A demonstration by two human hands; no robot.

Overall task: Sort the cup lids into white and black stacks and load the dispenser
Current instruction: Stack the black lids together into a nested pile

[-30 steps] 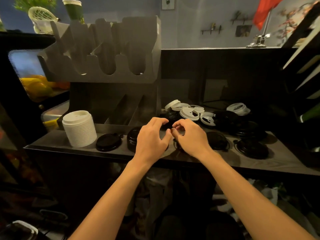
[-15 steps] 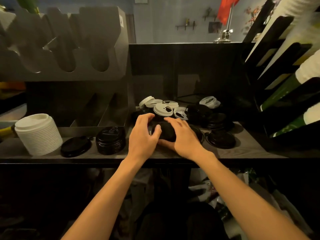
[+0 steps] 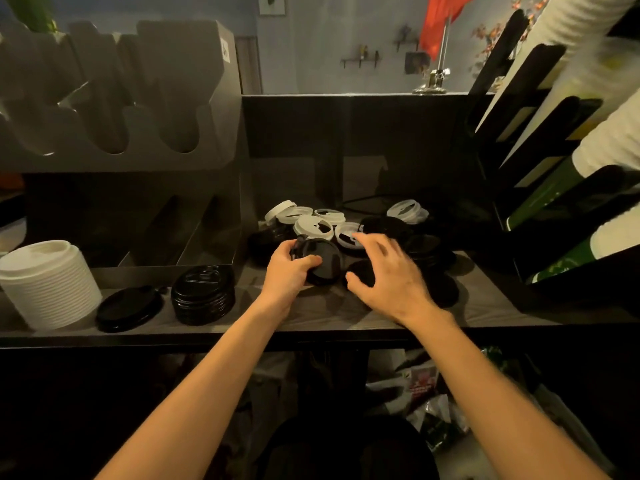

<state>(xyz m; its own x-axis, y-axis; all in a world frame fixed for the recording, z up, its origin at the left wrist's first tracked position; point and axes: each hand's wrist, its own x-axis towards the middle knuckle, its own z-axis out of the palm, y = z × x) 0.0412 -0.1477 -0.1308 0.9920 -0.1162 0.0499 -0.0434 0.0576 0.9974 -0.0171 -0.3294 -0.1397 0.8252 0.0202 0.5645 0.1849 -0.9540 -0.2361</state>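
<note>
Black lid [image 3: 323, 259] clasped within left hand [image 3: 289, 271] fingers [image 3: 306, 262]

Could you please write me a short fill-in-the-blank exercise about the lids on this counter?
1. The left hand holds a lid coloured ____.
2. The tall stack at the far left is coloured ____.
3. The right hand is open and holds ____.
4. The single flat lid lies between the white stack and the ____ stack.

Missing words: black; white; nothing; black
</note>
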